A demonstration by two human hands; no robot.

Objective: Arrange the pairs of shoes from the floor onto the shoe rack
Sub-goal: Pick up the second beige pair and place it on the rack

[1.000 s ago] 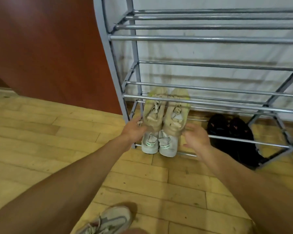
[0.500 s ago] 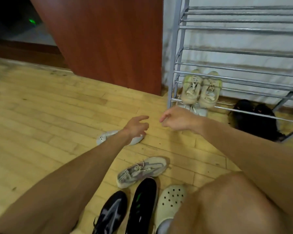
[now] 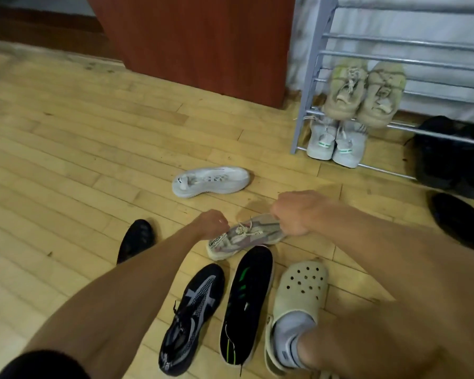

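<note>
Here, shoe rack [image 3: 311, 77] holding tan sneakers [image 3: 381, 97], white sneakers [image 3: 348, 146] beneath

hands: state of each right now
left hand: grips the grey-pink sneaker at its heel
right hand: grips the same sneaker's toe end

Looks like somebody's home, probably an entry or hallway corner. There's a pale wood plank floor [image 3: 66, 160] and a grey metal shoe rack [image 3: 309, 86] far right against something white, wall or sheet, can't tell. The rack holds a beige pair [image 3: 364, 91] and a light grey pair [image 3: 335, 143]. A red-brown wooden panel [image 3: 197, 42] stands at the far centre. Near, loose shoes lie around: a white sneaker [image 3: 211, 181], a black trainer [image 3: 192, 310], and a cream clog [image 3: 301, 285] worn over a sock.
</note>
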